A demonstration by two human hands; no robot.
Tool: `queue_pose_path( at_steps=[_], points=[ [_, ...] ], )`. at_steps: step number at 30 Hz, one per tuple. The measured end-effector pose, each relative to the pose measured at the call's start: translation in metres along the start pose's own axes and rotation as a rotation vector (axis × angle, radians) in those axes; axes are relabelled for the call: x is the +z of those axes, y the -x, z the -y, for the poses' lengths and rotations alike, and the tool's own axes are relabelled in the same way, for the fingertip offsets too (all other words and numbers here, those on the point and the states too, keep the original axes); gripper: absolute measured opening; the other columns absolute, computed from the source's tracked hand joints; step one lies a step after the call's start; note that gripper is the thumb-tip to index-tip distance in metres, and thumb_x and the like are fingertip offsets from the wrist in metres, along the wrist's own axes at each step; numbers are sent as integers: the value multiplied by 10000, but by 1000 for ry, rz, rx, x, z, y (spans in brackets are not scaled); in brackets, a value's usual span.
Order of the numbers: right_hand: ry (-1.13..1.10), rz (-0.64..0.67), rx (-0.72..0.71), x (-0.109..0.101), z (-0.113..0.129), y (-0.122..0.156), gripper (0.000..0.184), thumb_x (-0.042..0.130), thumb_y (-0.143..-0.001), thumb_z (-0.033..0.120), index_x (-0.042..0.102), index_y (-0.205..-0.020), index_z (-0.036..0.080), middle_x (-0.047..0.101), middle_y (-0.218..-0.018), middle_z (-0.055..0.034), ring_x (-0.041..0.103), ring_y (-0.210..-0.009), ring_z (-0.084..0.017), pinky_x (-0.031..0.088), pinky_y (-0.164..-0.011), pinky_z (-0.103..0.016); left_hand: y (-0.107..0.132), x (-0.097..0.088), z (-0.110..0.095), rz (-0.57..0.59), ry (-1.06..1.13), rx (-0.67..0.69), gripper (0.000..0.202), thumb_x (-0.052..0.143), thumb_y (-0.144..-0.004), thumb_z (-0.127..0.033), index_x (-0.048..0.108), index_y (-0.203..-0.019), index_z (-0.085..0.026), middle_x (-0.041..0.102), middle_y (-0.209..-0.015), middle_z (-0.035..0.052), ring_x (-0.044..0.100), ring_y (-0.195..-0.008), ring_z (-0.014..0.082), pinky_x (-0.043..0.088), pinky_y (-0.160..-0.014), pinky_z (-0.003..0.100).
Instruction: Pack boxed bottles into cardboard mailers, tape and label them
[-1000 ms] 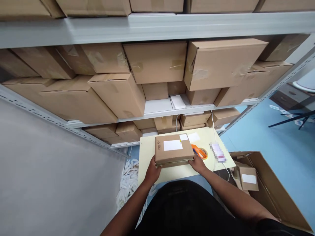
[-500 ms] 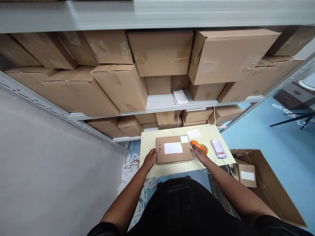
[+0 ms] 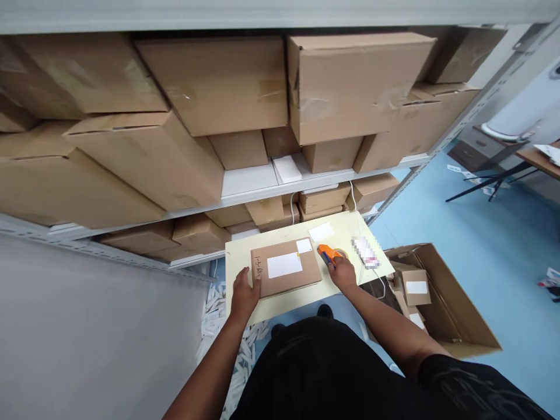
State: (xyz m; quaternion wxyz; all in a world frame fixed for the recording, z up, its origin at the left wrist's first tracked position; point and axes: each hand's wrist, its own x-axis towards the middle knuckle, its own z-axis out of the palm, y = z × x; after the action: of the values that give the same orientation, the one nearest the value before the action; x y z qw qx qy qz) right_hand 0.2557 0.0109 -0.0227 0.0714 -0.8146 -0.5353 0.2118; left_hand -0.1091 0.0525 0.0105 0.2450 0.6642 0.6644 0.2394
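Observation:
A flat cardboard box (image 3: 308, 274) lies on the pale yellow tabletop (image 3: 238, 252), with a white label, a smaller white slip and handwriting on its top. At its left edge is my left hand (image 3: 245, 296), open, fingers apart and the thumb against the box's near left corner. My right hand (image 3: 343, 274) is closed around an orange tape dispenser (image 3: 327, 252) just right of the box; part of its tape roll is hidden behind my fingers. A loose sheet of white paper (image 3: 321, 232) lies behind the dispenser.
A blurred-out phone-like item (image 3: 365, 252) with a white cable is at the table's right. Beyond the table stands a shelf rack (image 3: 245, 182) packed with cardboard boxes. A large open carton (image 3: 464, 309) holding parcels is on the right floor; white paper strips (image 3: 214, 309) litter the left.
My right hand has gone from touching the tape dispenser to gripping it. The fingers of my left hand have spread at the box's edge. The view has shifted right.

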Motion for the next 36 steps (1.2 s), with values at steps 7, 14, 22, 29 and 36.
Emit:
queue_pose_path(
  at_steps=[7, 14, 22, 29, 36],
  points=[
    [156, 72, -122, 7, -26, -24, 242, 554, -940, 270, 741, -1074, 195, 704, -1187, -184, 498, -1257, -339, 327, -1030, -458, 13, -1, -74, 173, -97, 447, 335, 474, -972, -335, 662, -1225, -222, 665, -1264, 111, 556, -1263, 308, 413, -1162, 500],
    [-388, -11, -95, -14, -47, -1, 279, 526, -927, 354, 716, -1049, 190, 729, -1038, -110, 634, -1011, -272, 446, -886, -365, -13, 32, -144, 313, 100, 386, 330, 508, -976, -409, 692, -1174, -218, 677, -1227, 104, 608, -1153, 269, 506, -1008, 426],
    [-1205, 200, -117, -41, -44, 53, 139, 636, -783, 349, 635, -794, 211, 596, -701, 36, 533, -672, -148, 408, -667, -271, -42, 72, -206, 776, 650, -181, 491, 659, -846, -629, 703, -930, -147, 693, -728, 53, 628, -660, 173, 474, -632, 276],
    [-1059, -59, 24, -34, -17, 85, 353, 666, -802, 529, 544, -688, 218, 455, -590, 59, 421, -592, -128, 312, -564, -246, -24, 66, -193, 946, 845, -306, 514, 825, -720, -600, 693, -856, -122, 683, -693, 57, 601, -595, 126, 399, -555, 227],
    [-959, -152, 40, -20, 14, 129, 509, 606, -852, 651, 508, -615, 211, 421, -562, 42, 386, -575, -124, 299, -548, -248, 4, 53, -162, 947, 834, -396, 366, 813, -720, -461, 622, -768, -153, 556, -564, -32, 471, -472, 70, 323, -490, 204]
  ],
)
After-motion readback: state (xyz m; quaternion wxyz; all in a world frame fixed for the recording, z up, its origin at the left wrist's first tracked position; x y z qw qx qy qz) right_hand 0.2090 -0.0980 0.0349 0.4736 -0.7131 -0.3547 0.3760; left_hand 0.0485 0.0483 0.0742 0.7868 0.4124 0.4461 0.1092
